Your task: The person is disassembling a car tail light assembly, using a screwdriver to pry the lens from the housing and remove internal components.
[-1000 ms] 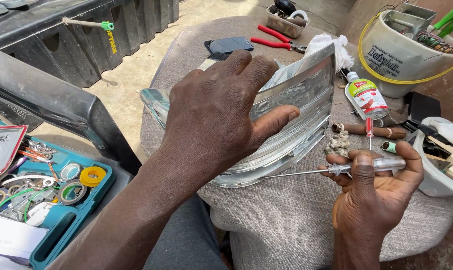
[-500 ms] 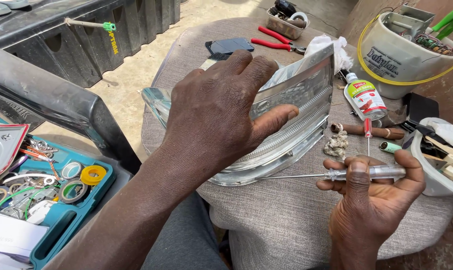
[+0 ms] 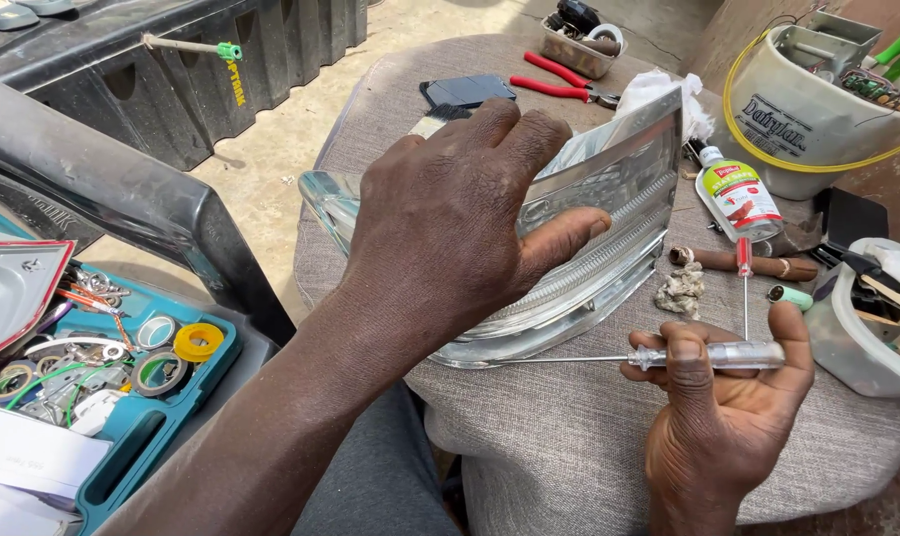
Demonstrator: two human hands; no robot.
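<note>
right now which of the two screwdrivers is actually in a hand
The clear-handled screwdriver, lying level in the right hand with its thin shaft pointing at the headlight housing. The red-handled screwdriver lies untouched on the cushion, beside the small bottle.

Site as I log it from my remote feed: an informal outdoor repair workshop on a bare concrete floor [image 3: 271,149]. Evidence: a teal toolbox [image 3: 162,437] of tape rolls, wire and small hardware; red-handled pliers [image 3: 559,84]; a white bucket [image 3: 817,119] of circuit boards and parts. A cloth-covered cushion [image 3: 589,447] is the work surface; black plastic crates [image 3: 221,74] stand behind.
</note>
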